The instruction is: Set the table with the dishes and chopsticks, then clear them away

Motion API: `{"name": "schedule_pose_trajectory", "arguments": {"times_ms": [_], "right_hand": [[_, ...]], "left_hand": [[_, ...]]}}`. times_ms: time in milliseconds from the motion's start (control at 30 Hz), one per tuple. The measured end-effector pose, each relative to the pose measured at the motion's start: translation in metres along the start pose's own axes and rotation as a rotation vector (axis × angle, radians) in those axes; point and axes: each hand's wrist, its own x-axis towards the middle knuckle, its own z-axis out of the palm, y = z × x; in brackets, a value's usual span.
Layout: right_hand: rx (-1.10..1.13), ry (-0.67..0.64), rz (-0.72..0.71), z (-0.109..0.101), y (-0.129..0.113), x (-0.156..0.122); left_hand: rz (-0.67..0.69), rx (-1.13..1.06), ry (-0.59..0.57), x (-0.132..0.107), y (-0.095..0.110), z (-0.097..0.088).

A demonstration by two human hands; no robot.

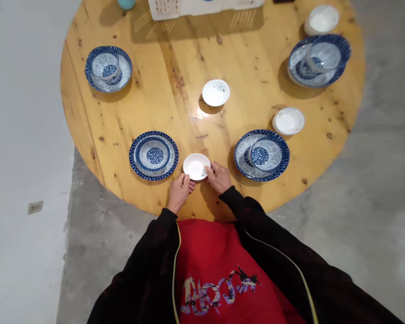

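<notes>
Head view: one round wooden worktop, with a person standing at its near edge, bottom centre of the frame. A small white dish is located near that edge, just below the centre of the frame. Left hand: fingers closed at the dish's lower left rim. Right hand: fingers pinched on the lower right rim, thumb over the inner face. Whether the dish rests on the wood or is lifted, I cannot tell from where I stand.

Adjacent items: to the left of the dish, two stacked blue-and-white plates; to the right, a blue-rimmed plate containing a patterned bowl. Above the dish, a white bowl stands apart. At the top edge, a white basket, partly cropped.
</notes>
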Motion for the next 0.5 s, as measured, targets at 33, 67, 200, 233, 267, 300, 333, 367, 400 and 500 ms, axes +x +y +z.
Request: {"name": "schedule_pose_trajectory", "arguments": {"times_ms": [33,67,200,233,267,300,333,367,400,500], "right_hand": [[-0.009,0.001,-0.005,0.0002,0.0,-0.0001],[-0.021,0.003,-0.011,0.0004,0.0,-0.0002],[-0.067,0.003,-0.029,0.0006,0.0007,-0.0002],[-0.069,-0.003,-0.026,0.0007,0.001,0.0],[-0.067,-0.01,-0.02,0.0009,0.0012,0.0004],[-0.064,-0.016,-0.014,0.0011,0.0015,0.0008],[-0.063,-0.021,-0.01,0.0012,0.0018,0.0012],[-0.066,-0.025,-0.009,0.0014,0.002,0.0018],[-0.072,-0.027,-0.012,0.0015,0.0022,0.0023],[-0.101,-0.031,-0.024,0.0015,0.0027,0.0037]], "left_hand": [[0.0,-0.002,0.002,-0.0003,0.0008,-0.0003],[0.001,-0.004,0.002,-0.0005,0.0017,-0.0006],[0.006,-0.005,-0.001,-0.0014,0.0042,-0.0009],[0.005,-0.005,0.002,-0.0015,0.0046,-0.0009],[0.004,-0.005,0.005,-0.0016,0.005,-0.0009],[0.003,-0.005,0.007,-0.0018,0.0053,-0.001],[0.002,-0.004,0.009,-0.002,0.0056,-0.0011],[0.001,-0.004,0.011,-0.0023,0.0058,-0.0013],[0.001,-0.004,0.011,-0.0025,0.006,-0.0015],[0.0,-0.017,0.013,-0.0033,0.0064,-0.0019]]}}
